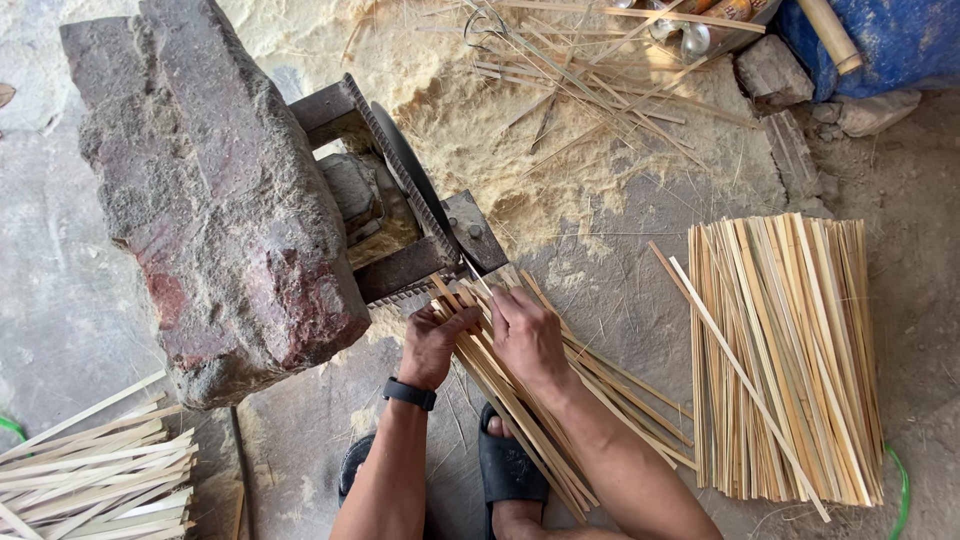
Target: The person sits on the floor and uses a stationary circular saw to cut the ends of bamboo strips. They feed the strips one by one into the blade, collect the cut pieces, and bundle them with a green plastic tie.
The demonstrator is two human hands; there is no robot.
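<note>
Both hands clamp a fanned bundle of thin pale bamboo strips (520,400) above black sandals: left hand (432,345) curled around its edge, right hand (527,338) pressed flat on top. The strip tips meet a rusty metal cutter (420,215) weighted by a large reddish-grey stone block (215,190).

Bare grey concrete floor (620,290) in flat daylight, dusted with pale sawdust (480,130) toward its far edge. A big rough stone block (210,190) sits left; broken bricks (775,75) lie far right.
</note>
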